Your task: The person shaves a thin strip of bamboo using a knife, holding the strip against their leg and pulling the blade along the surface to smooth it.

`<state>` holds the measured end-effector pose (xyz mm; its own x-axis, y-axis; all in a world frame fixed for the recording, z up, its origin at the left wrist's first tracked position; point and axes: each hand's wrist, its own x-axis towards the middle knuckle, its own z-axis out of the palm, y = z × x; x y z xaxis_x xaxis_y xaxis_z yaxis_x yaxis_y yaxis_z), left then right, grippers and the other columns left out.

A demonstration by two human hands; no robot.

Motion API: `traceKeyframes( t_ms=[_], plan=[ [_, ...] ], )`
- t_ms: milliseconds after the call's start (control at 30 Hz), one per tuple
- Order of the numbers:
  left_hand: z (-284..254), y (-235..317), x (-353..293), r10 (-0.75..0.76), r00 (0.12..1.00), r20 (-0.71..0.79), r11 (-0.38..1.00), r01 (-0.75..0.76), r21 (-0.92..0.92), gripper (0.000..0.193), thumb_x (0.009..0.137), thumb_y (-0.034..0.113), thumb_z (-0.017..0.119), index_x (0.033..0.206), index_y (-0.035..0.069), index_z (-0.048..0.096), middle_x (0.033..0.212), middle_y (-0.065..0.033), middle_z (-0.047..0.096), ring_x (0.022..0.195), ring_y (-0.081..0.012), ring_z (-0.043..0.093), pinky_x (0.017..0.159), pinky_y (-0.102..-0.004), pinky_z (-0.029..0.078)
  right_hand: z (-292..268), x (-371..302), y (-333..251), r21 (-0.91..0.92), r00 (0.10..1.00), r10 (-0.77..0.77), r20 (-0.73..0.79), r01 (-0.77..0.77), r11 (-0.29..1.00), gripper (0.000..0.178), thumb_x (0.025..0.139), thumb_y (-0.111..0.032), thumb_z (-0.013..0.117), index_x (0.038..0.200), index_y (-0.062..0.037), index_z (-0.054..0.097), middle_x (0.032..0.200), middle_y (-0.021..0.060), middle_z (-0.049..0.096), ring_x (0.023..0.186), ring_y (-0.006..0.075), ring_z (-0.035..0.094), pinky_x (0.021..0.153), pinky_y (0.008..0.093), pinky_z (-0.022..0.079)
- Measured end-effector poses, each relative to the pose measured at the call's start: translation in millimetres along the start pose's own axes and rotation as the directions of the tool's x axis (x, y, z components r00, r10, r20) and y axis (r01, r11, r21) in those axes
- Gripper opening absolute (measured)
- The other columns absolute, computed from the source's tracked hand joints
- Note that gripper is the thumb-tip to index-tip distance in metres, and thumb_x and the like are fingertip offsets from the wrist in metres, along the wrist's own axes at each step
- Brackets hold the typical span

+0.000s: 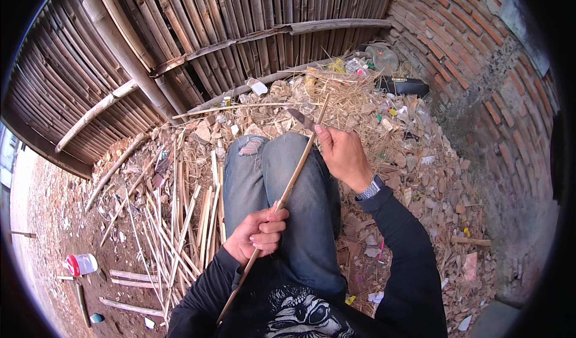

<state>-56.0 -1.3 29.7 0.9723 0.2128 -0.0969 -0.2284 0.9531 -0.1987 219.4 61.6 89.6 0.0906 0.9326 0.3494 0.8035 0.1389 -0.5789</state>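
Observation:
A long, thin bamboo strip [298, 171] slants across my jeans, from beside my belly up past my knees. My left hand [257, 236] is closed around its lower part. Near the upper end, my right hand [343, 158] grips a knife whose handle is hidden in the fist. The dark blade of the knife [300, 119] points to the upper left and meets the strip just by my right thumb. Whether the edge bites into the strip cannot be made out.
Split bamboo strips [174, 236] lie piled left of my legs. Rubble, straw [345, 92] and litter cover the ground ahead. A bamboo wall [240, 14] stands in front, a brick wall [474, 56] at right. A red-lidded clear tub [82, 265] sits far left.

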Motion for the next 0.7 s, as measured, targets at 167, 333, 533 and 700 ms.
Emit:
traceKeyframes(
  t_ms=[167,333,533,700],
  plan=[
    [5.1,6.1,6.9,-0.009,0.999,-0.043,1.0,0.008,-0.017,0.037,0.117,0.035,0.036,0.086,0.016,0.045,0.06,0.0068,0.034,0.038,-0.0045,0.029,0.035,-0.0226,0.025,4.5,-70.1,-35.0,0.031,0.981,-0.068,0.183,0.063,0.998,0.049,0.109,-0.04,0.055,0.078,-0.0038,0.063,0.058,0.0222,0.059,0.058,0.0463,0.064,0.052,0.0543,0.047],
    [10.2,5.0,17.5,-0.006,1.0,-0.004,1.0,0.006,-0.019,0.037,0.117,0.033,0.036,0.086,0.016,0.045,0.06,0.007,0.034,0.039,-0.0048,0.029,0.035,-0.023,0.026,-8.8,-50.3,-27.9,0.089,0.996,-0.05,0.078,0.043,0.995,0.049,0.109,-0.037,0.057,0.075,-0.0028,0.063,0.06,0.0235,0.059,0.057,0.046,0.062,0.051,0.0527,0.044],
    [5.0,2.7,18.1,-0.009,0.999,0.047,0.997,0.012,-0.073,0.037,0.117,0.032,0.032,0.086,0.015,0.044,0.061,0.0054,0.037,0.039,-0.0052,0.031,0.038,-0.0234,0.028,-34.1,54.5,39.6,-0.057,0.978,0.06,-0.199,-0.073,0.996,0.056,0.111,-0.04,0.053,0.076,0.002,0.064,0.059,0.0227,0.055,0.055,0.0416,0.057,0.054,0.0503,0.041],
    [2.0,1.0,13.8,0.03,0.999,-0.018,0.999,-0.03,-0.015,0.037,0.117,0.031,0.034,0.085,0.015,0.044,0.06,0.0055,0.037,0.038,-0.0051,0.031,0.037,-0.0233,0.026,-10.7,61.7,31.9,-0.062,0.992,-0.033,-0.122,0.026,0.998,0.059,0.111,-0.041,0.052,0.073,0.0034,0.062,0.058,0.024,0.054,0.055,0.0432,0.057,0.054,0.0506,0.041]
  ],
)
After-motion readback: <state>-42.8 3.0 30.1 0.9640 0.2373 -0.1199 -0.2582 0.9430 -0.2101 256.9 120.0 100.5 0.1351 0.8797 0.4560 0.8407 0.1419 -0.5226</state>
